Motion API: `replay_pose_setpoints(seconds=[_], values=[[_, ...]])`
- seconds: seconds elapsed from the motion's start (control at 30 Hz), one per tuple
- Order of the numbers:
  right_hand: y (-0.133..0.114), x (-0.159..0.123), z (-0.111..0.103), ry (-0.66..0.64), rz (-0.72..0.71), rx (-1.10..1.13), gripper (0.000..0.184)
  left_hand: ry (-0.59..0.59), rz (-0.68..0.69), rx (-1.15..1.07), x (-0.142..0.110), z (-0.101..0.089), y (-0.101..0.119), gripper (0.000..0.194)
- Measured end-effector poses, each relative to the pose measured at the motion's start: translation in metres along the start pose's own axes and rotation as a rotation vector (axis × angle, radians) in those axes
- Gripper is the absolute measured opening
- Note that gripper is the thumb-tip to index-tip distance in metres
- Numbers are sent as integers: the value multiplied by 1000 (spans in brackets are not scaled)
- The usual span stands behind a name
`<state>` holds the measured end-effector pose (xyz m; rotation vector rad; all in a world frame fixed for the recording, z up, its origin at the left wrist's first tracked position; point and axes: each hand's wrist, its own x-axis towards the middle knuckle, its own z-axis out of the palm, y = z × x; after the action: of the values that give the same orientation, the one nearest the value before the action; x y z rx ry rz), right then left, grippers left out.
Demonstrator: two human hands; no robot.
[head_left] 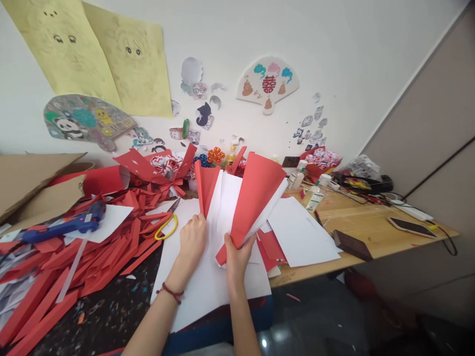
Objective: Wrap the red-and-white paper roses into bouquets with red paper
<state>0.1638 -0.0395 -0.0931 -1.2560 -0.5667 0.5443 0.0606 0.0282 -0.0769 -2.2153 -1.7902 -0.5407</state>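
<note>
In the middle of the head view, a red and white paper bouquet wrap [259,190] stands upright, flaring toward the top. My right hand [238,254] is closed around its narrow lower end, thumb on the red paper. My left hand [193,237], with a dark red cord bracelet at the wrist, is curled shut at the wrap's left red edge; its fingertips are hidden. Beneath both hands lie large white sheets [193,301]. Scissors [166,226] with yellow handles rest just left of my left hand.
Red paper strips [122,247] heap up on the left, with a blue glue gun [85,220] on top. Cardboard [33,178] lies behind. Finished paper bouquets [165,163] line the wall. On the right are bottles [315,198], a dark block [352,244] and a phone [411,227].
</note>
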Motion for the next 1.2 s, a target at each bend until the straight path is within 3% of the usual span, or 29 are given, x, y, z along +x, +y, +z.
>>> replay_pose_setpoints(seconds=[0.13,0.37,0.63,0.77,0.9,1.0,1.1,1.2], values=[[-3,-3,-2,-11,-24,-29,70,-20,-93,-238,5,1,-7,22],[0,-5,-4,-4,-26,-58,70,-56,-297,-865,15,18,-28,28],[1,-6,-4,-6,-49,-16,78,-27,-331,-1075,13,27,-30,33],[-4,-8,-6,-53,-81,95,79,42,-329,-1216,13,15,-28,35],[-13,-1,-5,-199,-106,204,81,147,-351,-1652,13,-11,-26,51],[-26,11,-2,-301,-109,257,80,34,-284,-1864,14,-33,-27,59],[-41,24,6,-371,-155,277,78,-41,-124,-1853,16,-51,-31,44],[-55,37,20,-423,-191,290,76,61,-44,-1739,22,-63,-36,35]])
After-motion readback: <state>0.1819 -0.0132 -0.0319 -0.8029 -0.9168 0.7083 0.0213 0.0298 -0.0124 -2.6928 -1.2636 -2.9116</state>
